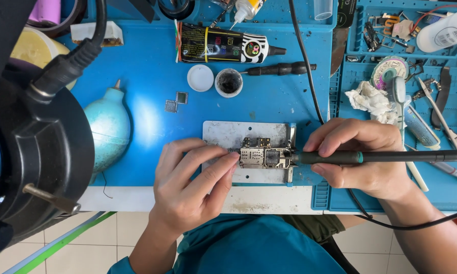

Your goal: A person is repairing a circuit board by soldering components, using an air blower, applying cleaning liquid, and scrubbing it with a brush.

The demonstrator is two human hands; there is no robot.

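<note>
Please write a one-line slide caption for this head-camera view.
Right hand brings a green-collared soldering iron to a small circuit board on a grey metal plate; left hand steadies the board.

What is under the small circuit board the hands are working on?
The circuit board rests on a grey metal plate lying on the blue mat. The plate's surface directly beneath the board is covered.

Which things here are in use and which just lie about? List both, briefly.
In use: left hand steadying circuit board on metal holder plate; right hand holding soldering iron.
Lying about: glue tube, blower bulb, screwdriver, crumpled tissue.
</note>
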